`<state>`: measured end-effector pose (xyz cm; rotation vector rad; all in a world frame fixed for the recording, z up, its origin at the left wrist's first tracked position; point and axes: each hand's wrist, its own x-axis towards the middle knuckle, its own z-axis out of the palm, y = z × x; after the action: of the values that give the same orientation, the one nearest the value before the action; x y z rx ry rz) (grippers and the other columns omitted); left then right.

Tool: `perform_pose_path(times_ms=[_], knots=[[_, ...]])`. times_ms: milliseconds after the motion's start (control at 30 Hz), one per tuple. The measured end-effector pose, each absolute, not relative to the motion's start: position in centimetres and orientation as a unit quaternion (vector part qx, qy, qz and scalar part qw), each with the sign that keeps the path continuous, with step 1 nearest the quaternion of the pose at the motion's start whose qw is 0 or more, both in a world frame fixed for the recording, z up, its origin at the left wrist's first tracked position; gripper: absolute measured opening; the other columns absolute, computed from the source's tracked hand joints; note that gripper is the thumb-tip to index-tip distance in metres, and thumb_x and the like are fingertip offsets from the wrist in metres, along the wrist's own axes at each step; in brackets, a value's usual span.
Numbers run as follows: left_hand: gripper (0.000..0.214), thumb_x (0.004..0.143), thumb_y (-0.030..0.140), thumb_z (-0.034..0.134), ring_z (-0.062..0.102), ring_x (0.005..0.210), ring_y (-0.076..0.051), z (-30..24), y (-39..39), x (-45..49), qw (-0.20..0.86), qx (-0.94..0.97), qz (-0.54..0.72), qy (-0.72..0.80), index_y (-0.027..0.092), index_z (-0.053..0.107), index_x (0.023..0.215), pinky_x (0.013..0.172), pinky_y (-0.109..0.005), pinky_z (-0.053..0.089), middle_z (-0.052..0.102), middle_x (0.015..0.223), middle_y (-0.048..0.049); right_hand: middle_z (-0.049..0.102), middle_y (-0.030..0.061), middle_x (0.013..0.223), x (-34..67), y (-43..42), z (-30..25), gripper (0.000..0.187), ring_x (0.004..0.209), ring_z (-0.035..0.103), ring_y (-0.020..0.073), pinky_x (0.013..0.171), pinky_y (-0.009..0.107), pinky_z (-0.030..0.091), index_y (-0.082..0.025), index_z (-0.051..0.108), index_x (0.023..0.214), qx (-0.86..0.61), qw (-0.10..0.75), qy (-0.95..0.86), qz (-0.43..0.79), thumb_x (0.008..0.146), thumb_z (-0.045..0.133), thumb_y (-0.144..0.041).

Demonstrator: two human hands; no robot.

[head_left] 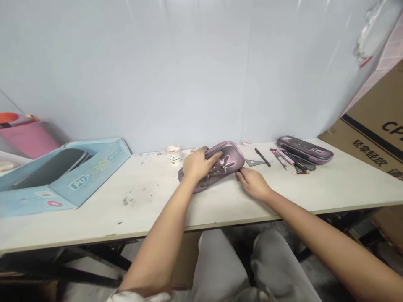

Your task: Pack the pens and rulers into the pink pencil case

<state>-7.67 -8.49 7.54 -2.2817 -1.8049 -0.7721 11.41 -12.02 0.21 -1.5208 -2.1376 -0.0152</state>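
Note:
A closed purple pencil case [229,156] with a raised figure on its lid lies on the white table [147,201] in front of me. My left hand [198,163] lies over its left half, fingers curled onto the lid and gripping it. My right hand [252,182] pinches the case's near right edge, fingers closed. A second purple pencil case [307,149] lies further right, with several pens and pencils [288,159] and a small set square [255,162] spread beside it.
A light blue cardboard box [63,176] lies at the left, with a pink container [25,134] behind it. A small white cup [174,154] stands near the wall. A large brown carton [374,126] leans at the right. My knees are below the table edge.

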Motion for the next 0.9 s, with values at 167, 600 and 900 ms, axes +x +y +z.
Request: perform_pose_path(times_ms=[167,600,900], knots=[[0.072,0.071,0.078,0.017,0.061,0.076,-0.026,7.6,-9.2,-6.7,0.071,-0.763,-0.235,-0.598,0.021,0.060,0.083,0.058,-0.030,0.036,0.066,0.079,-0.0077,0.063,0.0139,0.087,12.1,-13.0,-0.1,0.025,0.085,0.055,0.0236,0.070,0.032,0.035,-0.011,0.058,0.090,-0.560,0.095,-0.800,-0.194,0.084,0.033,-0.012],[0.073,0.072,0.076,0.023,0.059,0.088,-0.029,6.5,-10.5,-4.1,0.074,-0.818,-0.205,-0.532,0.017,0.062,0.092,0.073,-0.035,0.039,0.066,0.090,-0.0123,0.064,0.0164,0.088,18.2,-13.8,3.1,0.026,0.085,0.052,0.0241,0.064,0.033,0.032,-0.012,0.059,0.091,-0.543,0.011,-0.801,-0.253,0.084,0.034,-0.012],[0.075,0.075,0.073,0.027,0.056,0.091,-0.030,4.7,-12.6,-2.4,0.112,-0.858,-0.220,-0.450,0.010,0.059,0.097,0.077,-0.036,0.037,0.062,0.091,-0.0162,0.064,0.0071,0.082,16.3,-13.0,10.0,0.020,0.096,0.049,0.0186,0.086,0.037,0.034,-0.018,0.055,0.073,-0.460,-0.036,-0.861,-0.215,0.082,0.039,-0.008]])
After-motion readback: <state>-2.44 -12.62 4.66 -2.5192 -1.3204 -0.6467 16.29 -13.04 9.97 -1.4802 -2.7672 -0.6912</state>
